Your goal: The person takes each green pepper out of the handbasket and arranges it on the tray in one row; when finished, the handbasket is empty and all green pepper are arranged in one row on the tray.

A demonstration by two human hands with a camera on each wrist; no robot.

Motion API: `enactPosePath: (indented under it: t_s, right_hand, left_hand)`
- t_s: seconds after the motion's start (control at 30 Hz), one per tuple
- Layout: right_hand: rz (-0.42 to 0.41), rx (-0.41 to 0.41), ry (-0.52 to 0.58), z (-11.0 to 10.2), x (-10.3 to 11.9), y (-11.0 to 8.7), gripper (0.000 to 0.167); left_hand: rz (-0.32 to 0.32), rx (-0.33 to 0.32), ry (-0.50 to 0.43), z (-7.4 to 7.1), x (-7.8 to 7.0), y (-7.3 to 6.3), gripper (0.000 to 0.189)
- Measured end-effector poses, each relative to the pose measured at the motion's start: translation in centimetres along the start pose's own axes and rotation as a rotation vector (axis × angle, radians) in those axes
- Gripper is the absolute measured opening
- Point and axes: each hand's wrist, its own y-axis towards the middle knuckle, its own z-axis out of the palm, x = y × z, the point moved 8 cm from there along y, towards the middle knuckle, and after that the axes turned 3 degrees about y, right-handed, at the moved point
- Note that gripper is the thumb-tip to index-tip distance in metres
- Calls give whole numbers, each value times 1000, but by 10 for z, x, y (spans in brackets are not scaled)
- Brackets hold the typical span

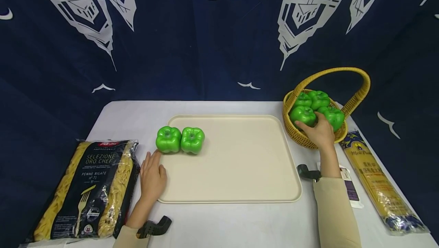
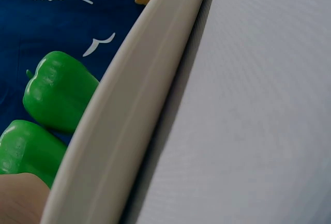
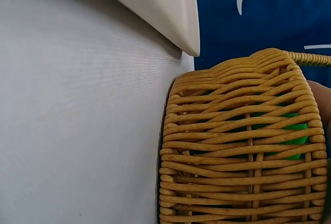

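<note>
Two green bell peppers, one at the left (image 1: 168,139) and one beside it (image 1: 192,140), stand side by side on the upper left of a cream tray (image 1: 233,164). My left hand (image 1: 152,175) rests at the tray's left edge, fingers extended, its fingertips close below the left pepper. Several more green bell peppers fill a wicker basket (image 1: 302,138) at the back right. Over its front rim reaches my right hand (image 1: 320,132), thumb and fingers around the front-left pepper (image 1: 303,114). In the right wrist view the basket wall (image 3: 243,146) hides most of that hand.
A bag of penne (image 1: 92,187) lies at the left of the white table (image 1: 240,225). Right of the basket lies a long yellow pasta packet (image 1: 380,183), and a smaller white-and-purple packet (image 1: 351,189) is partly under the right forearm. The basket's handle (image 1: 346,69) arches above it.
</note>
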Motion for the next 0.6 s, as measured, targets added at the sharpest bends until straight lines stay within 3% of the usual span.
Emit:
enactPosePath:
  t_s: [0.27,0.6]
  right_hand:
    - [-38,-45,65,-2,1,0,100]
    - [-54,-26,204,-18,3,-12,96]
  left_hand:
    - [-6,-3,-5,0,1,0,44]
    - [-13,8,-1,0,0,0,43]
